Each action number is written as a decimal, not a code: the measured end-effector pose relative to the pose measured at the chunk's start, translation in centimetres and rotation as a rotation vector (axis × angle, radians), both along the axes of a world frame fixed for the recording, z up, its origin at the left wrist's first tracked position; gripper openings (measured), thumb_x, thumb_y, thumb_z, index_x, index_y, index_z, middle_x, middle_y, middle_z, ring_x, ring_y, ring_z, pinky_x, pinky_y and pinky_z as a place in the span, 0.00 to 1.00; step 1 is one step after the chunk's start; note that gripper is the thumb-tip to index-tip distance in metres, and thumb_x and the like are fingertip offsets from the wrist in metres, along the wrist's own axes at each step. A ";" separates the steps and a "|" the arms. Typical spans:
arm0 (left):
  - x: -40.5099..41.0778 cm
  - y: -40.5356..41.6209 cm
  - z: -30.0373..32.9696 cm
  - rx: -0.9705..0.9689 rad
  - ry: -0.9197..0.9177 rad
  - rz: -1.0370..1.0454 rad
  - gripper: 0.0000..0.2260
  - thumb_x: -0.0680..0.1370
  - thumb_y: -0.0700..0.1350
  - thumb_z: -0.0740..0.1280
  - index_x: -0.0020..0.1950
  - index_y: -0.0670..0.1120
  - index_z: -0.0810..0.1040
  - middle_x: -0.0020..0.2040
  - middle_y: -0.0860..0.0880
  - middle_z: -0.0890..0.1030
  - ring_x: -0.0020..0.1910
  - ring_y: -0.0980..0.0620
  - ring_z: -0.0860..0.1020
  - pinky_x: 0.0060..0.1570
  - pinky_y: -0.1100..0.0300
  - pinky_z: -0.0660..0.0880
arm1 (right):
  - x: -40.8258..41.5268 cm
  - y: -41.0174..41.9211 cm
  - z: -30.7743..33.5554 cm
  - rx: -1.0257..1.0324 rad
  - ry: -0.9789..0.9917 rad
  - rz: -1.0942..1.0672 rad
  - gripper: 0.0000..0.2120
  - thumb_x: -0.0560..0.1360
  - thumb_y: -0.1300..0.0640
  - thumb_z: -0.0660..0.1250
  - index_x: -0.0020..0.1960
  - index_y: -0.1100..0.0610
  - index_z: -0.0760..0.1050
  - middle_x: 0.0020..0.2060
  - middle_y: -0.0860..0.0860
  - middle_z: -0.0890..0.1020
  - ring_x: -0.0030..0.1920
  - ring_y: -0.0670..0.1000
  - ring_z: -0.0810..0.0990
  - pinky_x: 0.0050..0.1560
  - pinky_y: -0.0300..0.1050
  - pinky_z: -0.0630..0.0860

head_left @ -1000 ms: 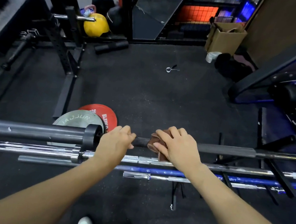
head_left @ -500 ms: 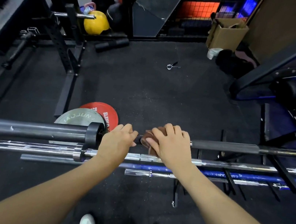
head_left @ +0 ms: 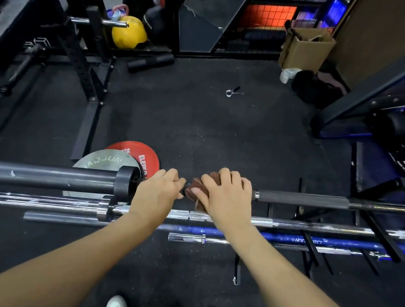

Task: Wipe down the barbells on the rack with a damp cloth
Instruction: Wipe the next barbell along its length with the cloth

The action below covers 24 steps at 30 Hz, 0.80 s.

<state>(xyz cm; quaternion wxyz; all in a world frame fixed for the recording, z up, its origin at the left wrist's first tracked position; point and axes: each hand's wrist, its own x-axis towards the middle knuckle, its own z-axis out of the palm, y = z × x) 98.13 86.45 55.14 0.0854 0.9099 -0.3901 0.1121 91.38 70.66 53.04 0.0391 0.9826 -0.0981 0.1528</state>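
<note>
Both palms down | left hand (head_left: 157, 190) grips barbell (head_left: 302, 199) | right hand (head_left: 226, 195) clasps cloth (head_left: 197, 188)

Both arms reached forward.
Left hand (head_left: 158, 188) and right hand (head_left: 226, 196) lay close together, fingers curled, knuckles up.

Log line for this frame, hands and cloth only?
left hand: grips black barbell | right hand: holds brown cloth around bar | stage: wiping top bar
</note>
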 end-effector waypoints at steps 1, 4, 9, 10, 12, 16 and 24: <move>-0.1 0.0 0.0 0.005 -0.002 0.002 0.17 0.55 0.41 0.83 0.40 0.42 0.83 0.32 0.48 0.74 0.29 0.48 0.74 0.17 0.62 0.66 | 1.0 0.2 1.0 0.016 0.064 -0.022 0.20 0.77 0.37 0.53 0.48 0.48 0.78 0.42 0.53 0.78 0.42 0.56 0.76 0.40 0.49 0.68; -0.1 0.1 -0.2 0.025 -0.001 0.001 0.15 0.58 0.41 0.82 0.40 0.43 0.82 0.33 0.49 0.73 0.30 0.49 0.74 0.16 0.61 0.66 | 3.7 -0.3 2.8 0.341 0.340 -0.100 0.21 0.80 0.40 0.49 0.53 0.47 0.78 0.48 0.51 0.81 0.50 0.57 0.78 0.46 0.50 0.71; 0.0 0.3 0.1 0.069 -0.003 -0.007 0.16 0.54 0.45 0.83 0.37 0.46 0.82 0.32 0.51 0.72 0.29 0.52 0.74 0.15 0.64 0.63 | 0.8 1.2 1.1 0.241 0.049 -0.109 0.17 0.78 0.42 0.55 0.49 0.49 0.79 0.47 0.54 0.80 0.49 0.58 0.78 0.52 0.53 0.69; 0.0 0.3 0.1 0.066 -0.004 -0.001 0.16 0.54 0.45 0.83 0.36 0.46 0.82 0.31 0.51 0.72 0.29 0.52 0.74 0.15 0.64 0.62 | -0.6 1.6 0.0 0.200 -0.035 -0.067 0.16 0.77 0.42 0.56 0.52 0.48 0.78 0.51 0.55 0.79 0.53 0.58 0.76 0.57 0.56 0.68; 0.0 0.2 0.0 0.054 -0.007 0.003 0.17 0.54 0.45 0.83 0.37 0.46 0.82 0.32 0.51 0.73 0.29 0.52 0.74 0.16 0.64 0.63 | -2.1 1.5 -1.3 0.179 -0.077 0.002 0.17 0.75 0.41 0.57 0.57 0.47 0.77 0.57 0.57 0.76 0.59 0.59 0.74 0.65 0.57 0.64; -0.1 0.2 -0.3 0.035 -0.022 0.011 0.17 0.57 0.44 0.83 0.41 0.45 0.83 0.33 0.50 0.74 0.29 0.51 0.74 0.18 0.64 0.62 | 0.8 0.8 0.8 0.084 0.029 -0.062 0.19 0.77 0.39 0.54 0.46 0.49 0.79 0.41 0.54 0.78 0.43 0.56 0.76 0.44 0.50 0.70; 0.0 0.4 -0.1 0.028 0.008 0.014 0.17 0.56 0.45 0.83 0.40 0.47 0.83 0.33 0.52 0.74 0.29 0.52 0.74 0.16 0.63 0.64 | -0.6 1.9 -0.1 0.174 -0.018 -0.058 0.16 0.77 0.42 0.57 0.51 0.49 0.79 0.49 0.55 0.79 0.52 0.57 0.77 0.56 0.54 0.69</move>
